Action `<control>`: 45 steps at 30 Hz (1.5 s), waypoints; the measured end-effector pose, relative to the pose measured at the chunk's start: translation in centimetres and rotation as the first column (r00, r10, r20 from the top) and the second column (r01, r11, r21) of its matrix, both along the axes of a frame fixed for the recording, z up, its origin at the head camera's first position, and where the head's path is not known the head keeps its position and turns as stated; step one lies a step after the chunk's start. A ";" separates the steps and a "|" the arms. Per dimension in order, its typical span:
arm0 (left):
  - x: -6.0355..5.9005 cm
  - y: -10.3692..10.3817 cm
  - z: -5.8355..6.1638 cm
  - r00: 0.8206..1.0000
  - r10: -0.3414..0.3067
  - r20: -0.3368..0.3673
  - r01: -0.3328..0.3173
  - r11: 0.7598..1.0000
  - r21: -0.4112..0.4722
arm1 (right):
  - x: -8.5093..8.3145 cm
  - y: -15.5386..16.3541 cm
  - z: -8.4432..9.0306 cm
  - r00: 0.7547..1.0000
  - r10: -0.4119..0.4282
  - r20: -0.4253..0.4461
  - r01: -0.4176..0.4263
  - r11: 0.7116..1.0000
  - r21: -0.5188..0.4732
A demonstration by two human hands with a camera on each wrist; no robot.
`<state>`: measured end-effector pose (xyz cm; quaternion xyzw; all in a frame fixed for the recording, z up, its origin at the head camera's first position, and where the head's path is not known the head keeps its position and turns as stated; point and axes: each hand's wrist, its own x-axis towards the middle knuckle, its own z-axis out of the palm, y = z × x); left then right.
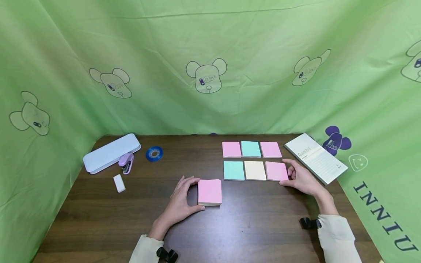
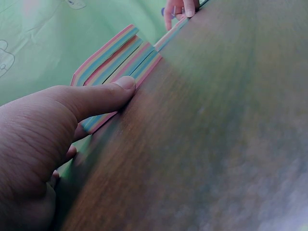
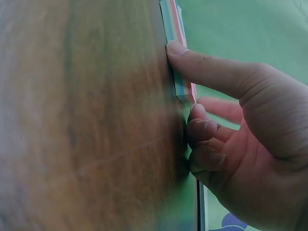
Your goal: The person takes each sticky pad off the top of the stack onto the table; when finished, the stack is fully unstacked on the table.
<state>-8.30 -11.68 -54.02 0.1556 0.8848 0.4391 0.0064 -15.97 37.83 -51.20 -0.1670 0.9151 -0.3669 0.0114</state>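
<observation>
A thick stack of sticky notes point(image 1: 209, 191), pink on top with several coloured layers along its sides, stands near the table's middle. My left hand point(image 1: 180, 199) grips it at the left, thumb against the near edge in the left wrist view point(image 2: 108, 96); its fingertips are partly hidden there. To the right, two rows of sticky note pads lie flat. My right hand point(image 1: 304, 178) holds the pink sticky note pad point(image 1: 276, 171) at the near row's right end, thumb on its near side and index finger at its far corner. Next to that pad is a cream pad point(image 1: 255, 170).
A teal pad point(image 1: 234, 170) ends the near row; pink, teal point(image 1: 250, 149) and pink pads form the far row. A notebook point(image 1: 315, 158) lies right. At left are a pale blue case point(image 1: 112, 153), purple stapler point(image 1: 126, 163), white eraser point(image 1: 119, 183) and blue tape roll point(image 1: 154, 153).
</observation>
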 end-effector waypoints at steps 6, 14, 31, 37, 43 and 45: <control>0.0 0.0 0.0 1.000 -0.004 -0.010 0.004 1.000 0.016 | -0.2 0.0 0.3 0.999 -0.022 0.045 0.021 0.999 0.033; 0.0 0.0 0.1 1.000 -0.006 -0.004 0.006 1.000 0.015 | -0.1 -0.2 0.6 0.996 -0.045 0.081 0.040 0.997 0.065; 0.0 0.0 0.0 1.000 0.000 0.000 0.000 1.000 0.004 | 0.5 -0.4 0.6 0.994 -0.095 0.052 0.092 0.994 0.051; 0.0 0.1 0.0 1.000 -0.002 -0.001 0.002 1.000 0.003 | 0.9 -0.5 0.7 0.995 -0.098 0.018 0.098 0.994 -0.046; 0.0 0.1 0.1 1.000 -0.001 0.002 0.001 1.000 0.014 | 1.4 -2.0 1.1 0.993 -0.113 -0.044 0.105 0.982 -0.154; 0.0 0.1 0.1 1.000 -0.001 0.001 0.001 1.000 0.019 | 1.6 -2.9 1.3 0.992 -0.115 -0.059 0.102 0.977 -0.185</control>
